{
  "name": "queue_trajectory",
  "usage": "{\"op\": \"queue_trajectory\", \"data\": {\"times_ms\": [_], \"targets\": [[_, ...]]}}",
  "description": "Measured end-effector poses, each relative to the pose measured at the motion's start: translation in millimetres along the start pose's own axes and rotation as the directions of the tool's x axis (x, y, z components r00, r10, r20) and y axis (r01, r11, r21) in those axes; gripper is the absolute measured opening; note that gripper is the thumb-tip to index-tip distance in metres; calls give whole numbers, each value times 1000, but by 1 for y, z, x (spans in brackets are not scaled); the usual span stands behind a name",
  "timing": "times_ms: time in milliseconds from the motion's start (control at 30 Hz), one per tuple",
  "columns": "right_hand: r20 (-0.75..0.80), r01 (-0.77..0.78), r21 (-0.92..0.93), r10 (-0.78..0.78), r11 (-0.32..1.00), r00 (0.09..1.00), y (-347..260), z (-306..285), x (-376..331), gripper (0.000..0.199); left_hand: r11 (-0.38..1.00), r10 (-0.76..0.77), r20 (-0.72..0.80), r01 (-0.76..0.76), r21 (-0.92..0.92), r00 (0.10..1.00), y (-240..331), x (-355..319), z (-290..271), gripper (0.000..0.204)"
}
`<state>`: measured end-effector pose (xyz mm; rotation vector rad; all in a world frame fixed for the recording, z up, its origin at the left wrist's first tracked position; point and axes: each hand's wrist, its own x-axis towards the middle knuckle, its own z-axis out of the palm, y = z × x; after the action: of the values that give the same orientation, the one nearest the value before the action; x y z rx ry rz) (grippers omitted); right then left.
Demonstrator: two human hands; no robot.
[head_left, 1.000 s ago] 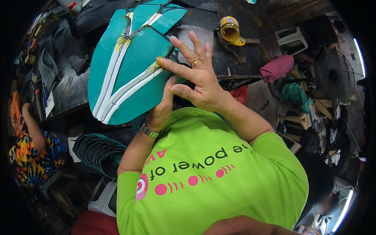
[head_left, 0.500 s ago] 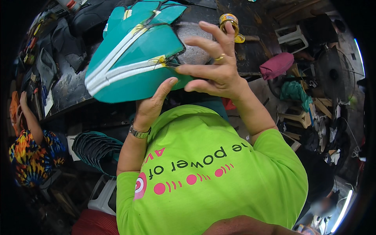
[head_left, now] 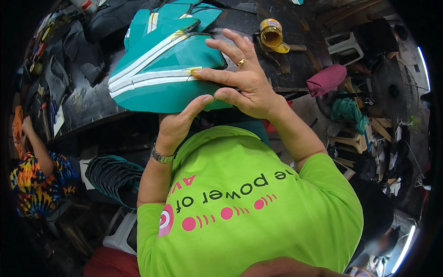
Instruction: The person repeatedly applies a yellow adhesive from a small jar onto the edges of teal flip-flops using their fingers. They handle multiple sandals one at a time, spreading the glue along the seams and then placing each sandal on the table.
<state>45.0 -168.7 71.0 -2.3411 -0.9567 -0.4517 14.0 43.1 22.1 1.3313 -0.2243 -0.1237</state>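
A teal upper-like panel (head_left: 157,98), glossy, with two white strips meeting in a V and black edging, lies tilted above the table's near edge. My left hand (head_left: 175,127) grips its near edge, thumb on top and the other fingers hidden beneath. My right hand (head_left: 251,85) is over the panel's right side, its index fingertip on the yellow, glue-like end of the lower strip. The thumb of that hand sits by my left thumb, and its remaining fingers are spread. Behind it lie more teal panels (head_left: 203,16) with similar strips.
On the dark table (head_left: 87,108) stands an open tin (head_left: 271,33) of yellowish stuff, near a pink pouch (head_left: 326,79). Dark pieces lie at left. A co-worker's arm (head_left: 39,143) shows at far left. Below the table edge are stacked dark pieces (head_left: 115,177) and a stool (head_left: 121,231).
My right index finger has come down onto the strip's yellow end, and my right thumb has moved close to my left one. The panel has shifted slightly right and its right corner sits lower.
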Motion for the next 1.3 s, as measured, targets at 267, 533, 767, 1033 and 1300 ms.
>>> {"op": "queue_trajectory", "data": {"times_ms": [267,533,767,1033,1300], "targets": [[12,228,-186,-229,956,973,8,-18,1,36,988,-79,12,80,-135,997,5,2,-13,31],[-86,162,294,-143,942,986,10,-38,14,55,929,-177,130,209,-305,976,17,10,-18,38],[69,69,96,-76,993,995,4,-2,8,60,894,-161,141,205,-398,977,22,9,-10,39],[51,103,125,-110,987,993,9,-12,-12,59,819,-149,78,167,-548,986,16,15,-13,35],[33,270,114,-275,956,961,-3,-25,-27,48,812,-147,95,175,-557,984,27,19,-11,36]]}}
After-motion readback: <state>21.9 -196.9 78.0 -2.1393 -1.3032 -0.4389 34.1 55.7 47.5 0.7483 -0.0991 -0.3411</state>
